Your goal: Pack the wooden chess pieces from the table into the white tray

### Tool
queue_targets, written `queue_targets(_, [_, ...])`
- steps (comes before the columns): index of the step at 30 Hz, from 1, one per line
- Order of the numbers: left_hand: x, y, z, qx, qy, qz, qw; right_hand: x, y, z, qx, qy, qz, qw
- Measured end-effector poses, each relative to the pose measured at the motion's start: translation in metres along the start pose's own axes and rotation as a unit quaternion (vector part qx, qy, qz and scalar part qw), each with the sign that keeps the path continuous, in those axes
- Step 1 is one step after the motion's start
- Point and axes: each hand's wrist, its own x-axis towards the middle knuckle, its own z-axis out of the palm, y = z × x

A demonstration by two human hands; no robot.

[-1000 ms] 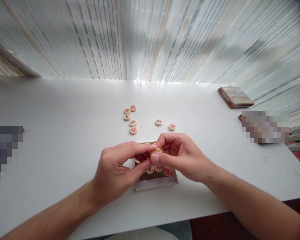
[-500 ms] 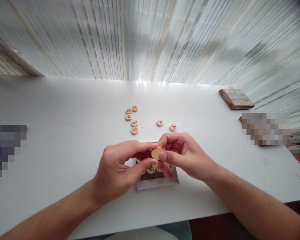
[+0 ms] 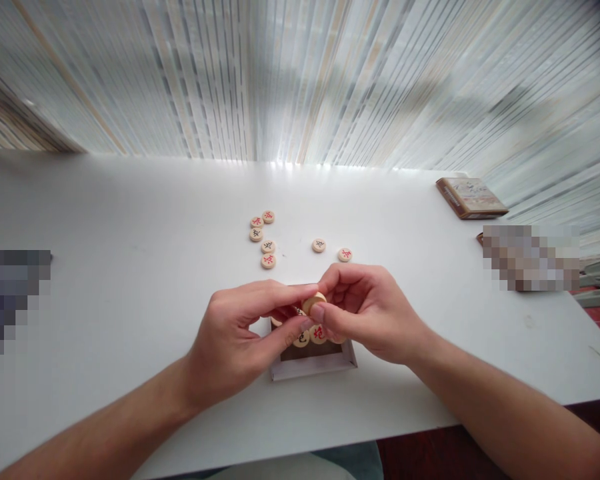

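Note:
Between the fingertips of my left hand (image 3: 243, 327) and my right hand (image 3: 373, 310) is a round wooden Chinese chess piece (image 3: 311, 303), its blank, pale side partly showing. Both hands are closed on it, the right thumb pressing its near face. Just below them stands a shallow open box (image 3: 314, 367) with a brown inside and white walls. Inside it lie several chess pieces, among them a red-marked piece (image 3: 319, 334) and a black-marked piece (image 3: 301, 339); my fingers hide the rest and the box's far part.
Beyond the box, several loose pieces lie on the white table (image 3: 145, 267), including a red-marked one (image 3: 268, 261) on the left and a black-marked one (image 3: 319, 245). A brown decorated box (image 3: 473, 197) sits at the back right. Striped curtains (image 3: 280, 80) hang behind.
The chess piece has tilted between my fingertips, so less of its blank face shows. My right fingers have shifted, the thumb moving slightly left and lower fingers drawing in over the box.

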Motion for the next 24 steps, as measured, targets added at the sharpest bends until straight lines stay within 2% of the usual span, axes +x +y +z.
queue_targets(6, [-0.001, -0.003, 0.001, -0.005, 0.009, -0.018, 1.000, -0.002, 0.004, -0.001, -0.025, 0.007, -0.018, 1.000])
queue_targets(10, [-0.001, -0.004, 0.002, -0.017, 0.040, -0.042, 0.998, -0.001, 0.001, -0.001, -0.065, 0.004, -0.057, 0.996])
queue_targets(18, [-0.001, -0.003, 0.001, -0.042, 0.055, -0.082, 0.994, 0.000, 0.001, -0.003, -0.135, 0.011, -0.119, 0.984])
queue_targets(21, [-0.003, -0.002, 0.002, -0.062, 0.042, -0.107, 0.991, -0.001, 0.006, -0.002, -0.186, 0.043, -0.196, 0.962])
queue_targets(24, [-0.002, 0.001, 0.002, -0.103, 0.032, -0.134, 0.985, -0.002, 0.010, -0.001, -0.282, 0.063, -0.299, 0.910])
